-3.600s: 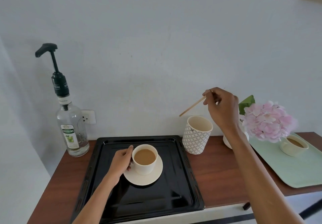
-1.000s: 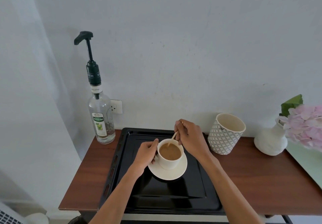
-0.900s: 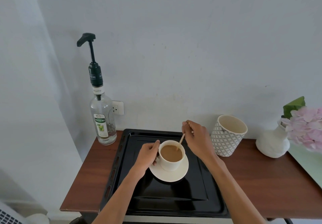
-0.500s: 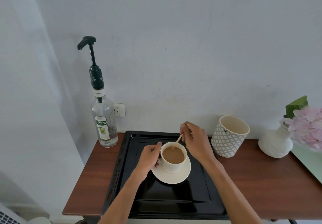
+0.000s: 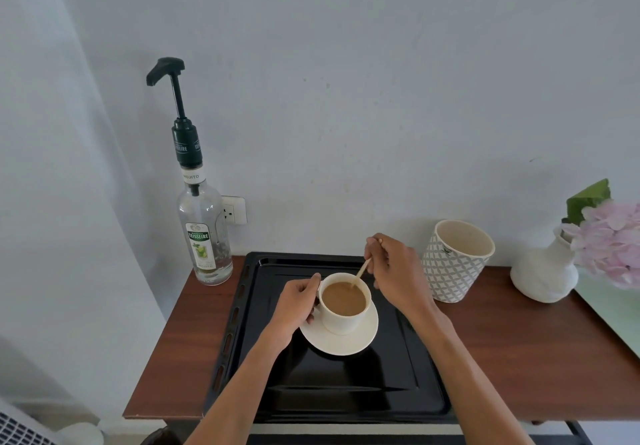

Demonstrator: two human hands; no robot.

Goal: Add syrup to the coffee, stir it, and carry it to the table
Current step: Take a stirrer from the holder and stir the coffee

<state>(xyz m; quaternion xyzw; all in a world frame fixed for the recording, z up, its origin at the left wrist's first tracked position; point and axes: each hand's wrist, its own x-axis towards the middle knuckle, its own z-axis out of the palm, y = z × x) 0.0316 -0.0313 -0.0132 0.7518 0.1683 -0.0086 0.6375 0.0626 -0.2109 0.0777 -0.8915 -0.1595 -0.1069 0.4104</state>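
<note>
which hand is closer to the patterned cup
Right. The right hand pinches the stirrer just left of the patterned cup; the left hand holds the coffee cup, farther left.

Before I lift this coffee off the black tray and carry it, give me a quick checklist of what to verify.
1. Stir stick out of the cup: not ok, its tip is in the coffee, held by the right hand.
2. Left hand steadying the cup: ok, it grips the cup's left side.
3. Cup seated on the saucer: ok, upright, roughly centred.
4. Fill level safe: cannot tell, the coffee sits fairly near the rim.
5. Syrup mixed in: cannot tell.
6. Black tray around the saucer free of spills: ok.
</note>
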